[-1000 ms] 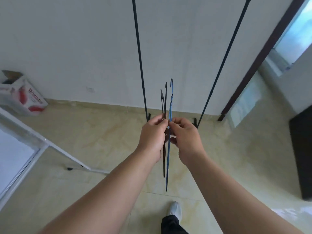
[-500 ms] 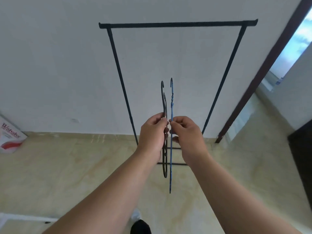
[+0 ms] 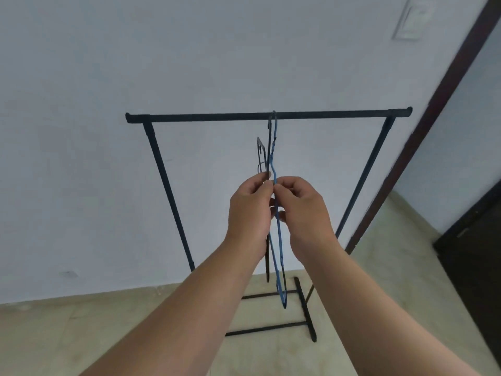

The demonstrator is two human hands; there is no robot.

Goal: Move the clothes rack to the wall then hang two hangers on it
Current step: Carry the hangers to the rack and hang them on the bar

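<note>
Black clothes rack (image 3: 267, 116) parked close to white wall (image 3: 135, 63), top bar spanning frame centre, base feet on beige tile floor (image 3: 81, 335). Held up in front of rack: blue hanger (image 3: 279, 267), pinched by right hand (image 3: 301, 210), hook at bar level, seated or not can't tell; black hanger (image 3: 260, 156) gripped in left hand (image 3: 250, 210), hook below bar. Open wall & floor to left. At right, dark door frame (image 3: 423, 131) just beside rack end, dark cabinet (image 3: 477, 256) w/ narrow floor strip between. Wall switch plate (image 3: 410, 20) top right.

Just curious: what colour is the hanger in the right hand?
Blue hanger, clearest in the head view.
</note>
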